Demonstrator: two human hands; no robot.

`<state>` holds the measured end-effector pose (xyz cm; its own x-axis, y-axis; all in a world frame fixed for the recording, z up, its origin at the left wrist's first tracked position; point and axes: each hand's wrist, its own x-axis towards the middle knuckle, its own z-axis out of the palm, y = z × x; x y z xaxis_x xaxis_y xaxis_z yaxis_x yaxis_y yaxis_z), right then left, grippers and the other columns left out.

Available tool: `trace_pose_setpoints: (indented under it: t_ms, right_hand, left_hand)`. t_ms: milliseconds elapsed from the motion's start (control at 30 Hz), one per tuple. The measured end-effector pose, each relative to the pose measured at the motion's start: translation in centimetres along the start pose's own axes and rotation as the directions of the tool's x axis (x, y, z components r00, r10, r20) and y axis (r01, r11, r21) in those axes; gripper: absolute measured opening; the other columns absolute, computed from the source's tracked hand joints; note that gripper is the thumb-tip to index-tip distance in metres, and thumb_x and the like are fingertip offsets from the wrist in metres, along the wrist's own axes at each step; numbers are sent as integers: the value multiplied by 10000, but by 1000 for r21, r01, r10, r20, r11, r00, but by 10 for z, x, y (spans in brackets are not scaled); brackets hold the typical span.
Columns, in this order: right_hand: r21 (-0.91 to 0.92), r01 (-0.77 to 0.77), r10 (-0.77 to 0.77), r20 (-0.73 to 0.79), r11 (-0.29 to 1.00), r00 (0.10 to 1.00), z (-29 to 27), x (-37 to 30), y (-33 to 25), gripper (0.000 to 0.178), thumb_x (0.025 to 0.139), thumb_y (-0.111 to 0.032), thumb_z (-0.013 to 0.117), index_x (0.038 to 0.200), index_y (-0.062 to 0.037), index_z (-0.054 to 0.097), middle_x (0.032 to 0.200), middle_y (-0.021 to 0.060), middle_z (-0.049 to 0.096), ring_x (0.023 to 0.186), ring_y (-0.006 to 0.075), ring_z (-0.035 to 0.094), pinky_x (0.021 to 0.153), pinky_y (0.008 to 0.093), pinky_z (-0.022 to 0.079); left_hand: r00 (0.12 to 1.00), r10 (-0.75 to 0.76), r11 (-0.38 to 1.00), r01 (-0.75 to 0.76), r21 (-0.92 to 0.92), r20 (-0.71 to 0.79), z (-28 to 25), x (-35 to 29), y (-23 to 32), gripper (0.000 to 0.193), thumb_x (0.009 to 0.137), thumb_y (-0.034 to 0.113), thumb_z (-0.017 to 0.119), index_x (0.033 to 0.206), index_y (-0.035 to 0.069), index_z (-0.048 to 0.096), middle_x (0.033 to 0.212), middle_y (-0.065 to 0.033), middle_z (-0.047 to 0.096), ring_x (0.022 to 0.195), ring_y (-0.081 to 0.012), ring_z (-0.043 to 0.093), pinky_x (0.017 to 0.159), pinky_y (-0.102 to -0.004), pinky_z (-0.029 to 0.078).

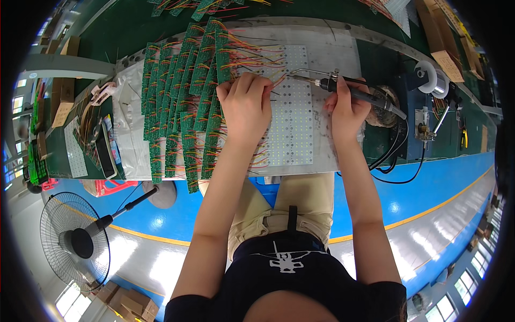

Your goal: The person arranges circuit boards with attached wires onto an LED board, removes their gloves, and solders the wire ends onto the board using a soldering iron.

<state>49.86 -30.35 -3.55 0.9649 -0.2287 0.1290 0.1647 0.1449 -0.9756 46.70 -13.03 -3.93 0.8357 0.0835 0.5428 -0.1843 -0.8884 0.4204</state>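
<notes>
My right hand (pixel 347 110) grips a soldering iron (pixel 370 97) by its black handle, with a thin bent metal tube (pixel 314 71) running alongside to the tip. The tip points left, over a white panel (pixel 292 126) dotted with rows of small light components. Facing it, my left hand (pixel 247 104) is closed in a pinch on a thin wire (pixel 280 79) near the iron's tip. Under and left of that hand lie several overlapping narrow green circuit boards (pixel 185 107), with red, yellow and black wires sticking out to the right over the panel.
On the right stand a white wire spool (pixel 427 78) and a blue-based feeding device (pixel 424 126) with black cables. Far left on the bench are a phone-like device (pixel 105 150) and loose wires. Cardboard boxes (pixel 441 40) sit at the back right. A fan (pixel 78 241) stands at left.
</notes>
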Motion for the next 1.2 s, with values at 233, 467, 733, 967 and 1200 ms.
trace_pose_setpoints:
  t_ms: [233,467,733,967,1200]
  right_hand:
    - [-13,9,-9,8,1000,1000,0,0,2,158,866,-87,579,816,-11,450,483,47,471,379,100,444,375,233,366]
    - [26,28,-29,39,999,999,-5,-1,6,153,820,-47,635,791,4,493,650,37,516,454,63,481,396,205,401]
    - [57,19,-18,-14,998,1000,-5,-2,2,180,846,-89,622,828,-2,465,581,49,507,424,82,476,383,227,384]
    - [73,20,-19,-15,997,1000,-2,0,0,177,854,-85,609,819,-5,456,561,42,491,413,84,465,382,228,379]
    - [96,3,-2,-10,995,1000,-5,0,1,158,862,-71,586,811,-13,448,570,37,484,409,84,459,385,228,377]
  left_hand:
    - [1000,-4,1000,4,-14,-3,-1,0,0,98,707,66,644,767,116,584,778,-6,566,745,-201,559,758,-369,334]
    - [1000,4,1000,-4,-21,-13,1,0,-2,103,714,66,652,784,131,614,789,-3,588,711,-203,559,742,-352,326]
    - [1000,-1,1000,0,-19,-10,0,0,-2,98,716,67,652,785,127,618,789,-3,588,713,-204,561,760,-356,333]
    - [999,8,996,-12,-89,-49,-2,1,-3,123,705,69,675,816,111,644,817,-8,602,756,-217,552,747,-359,371]
    - [995,71,980,-82,-179,-68,-8,-2,-4,148,746,99,671,894,102,671,826,-27,598,761,-224,535,727,-363,384]
